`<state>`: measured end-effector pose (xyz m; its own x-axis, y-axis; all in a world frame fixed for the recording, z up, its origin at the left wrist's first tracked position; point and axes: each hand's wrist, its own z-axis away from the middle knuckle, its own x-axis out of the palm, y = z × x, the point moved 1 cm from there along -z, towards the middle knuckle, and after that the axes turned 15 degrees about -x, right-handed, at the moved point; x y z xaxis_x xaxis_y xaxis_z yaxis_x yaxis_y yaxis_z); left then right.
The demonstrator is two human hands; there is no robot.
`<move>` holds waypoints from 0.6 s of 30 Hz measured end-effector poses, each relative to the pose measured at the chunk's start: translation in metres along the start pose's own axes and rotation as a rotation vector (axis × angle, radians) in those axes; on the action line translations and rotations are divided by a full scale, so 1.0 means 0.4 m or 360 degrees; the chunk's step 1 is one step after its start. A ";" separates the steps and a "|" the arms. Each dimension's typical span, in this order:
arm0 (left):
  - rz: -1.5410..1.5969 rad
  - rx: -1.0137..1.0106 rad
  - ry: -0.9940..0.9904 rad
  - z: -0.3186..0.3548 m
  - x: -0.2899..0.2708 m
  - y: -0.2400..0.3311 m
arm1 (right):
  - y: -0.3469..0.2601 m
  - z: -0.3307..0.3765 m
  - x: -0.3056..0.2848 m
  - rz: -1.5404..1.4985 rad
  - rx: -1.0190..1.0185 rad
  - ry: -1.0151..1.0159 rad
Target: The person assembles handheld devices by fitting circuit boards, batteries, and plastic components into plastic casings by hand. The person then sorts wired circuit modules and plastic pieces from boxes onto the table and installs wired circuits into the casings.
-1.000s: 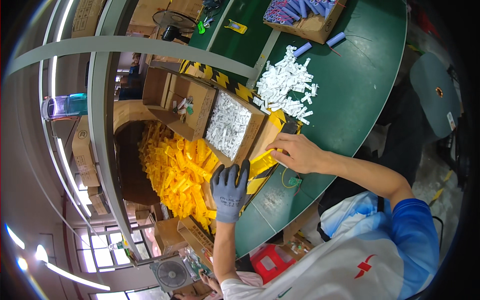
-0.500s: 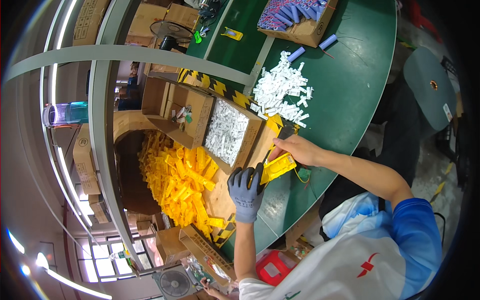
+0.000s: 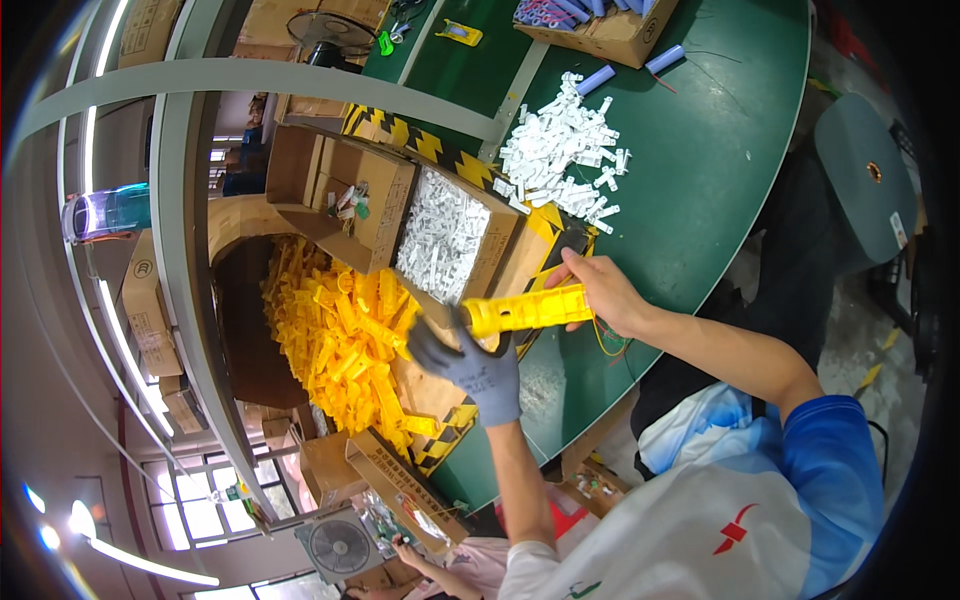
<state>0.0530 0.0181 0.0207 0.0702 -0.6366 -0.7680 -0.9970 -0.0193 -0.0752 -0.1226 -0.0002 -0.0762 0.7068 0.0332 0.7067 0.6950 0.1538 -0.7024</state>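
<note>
Gripping yellow plastic housing [image 3: 530, 311] by its right end in bare right hand [image 3: 610, 298], fingers clamped on it. Gloved left hand [image 3: 478, 366] at its other end: blurred, can't tell whether clamped or just touching. Held near box of white pieces [image 3: 500, 240], right of loose yellow pile [image 3: 340, 330], green table [image 3: 700, 180] around.

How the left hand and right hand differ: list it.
The left hand is gloved in grey; the right hand is bare. The left hand is motion-blurred; the right hand looks sharper. The left hand is nearer the yellow pile than the right hand is. Both are at the same yellow casing.
</note>
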 end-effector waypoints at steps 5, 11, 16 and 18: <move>0.1871 -0.0937 -0.0676 0.169 0.057 0.001 | -0.009 -0.014 0.014 -0.0264 -0.0060 0.0148; 0.1925 -0.1541 -0.0937 0.128 0.048 0.156 | -0.008 0.020 0.001 0.0370 -0.0378 -0.0124; 0.2189 -0.1323 -0.0933 0.041 -0.058 0.145 | -0.097 0.106 -0.057 0.0788 -0.0587 -0.0468; 0.2384 -0.1234 -0.1108 0.030 -0.070 0.124 | -0.101 0.135 -0.082 0.0818 -0.0568 -0.0652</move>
<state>0.0018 0.0443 0.0308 -0.9984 -0.0550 -0.0130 0.0007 -0.2414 0.9704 -0.1810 0.0460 -0.0665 0.8967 0.3906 0.2080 0.3402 -0.3078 -0.8885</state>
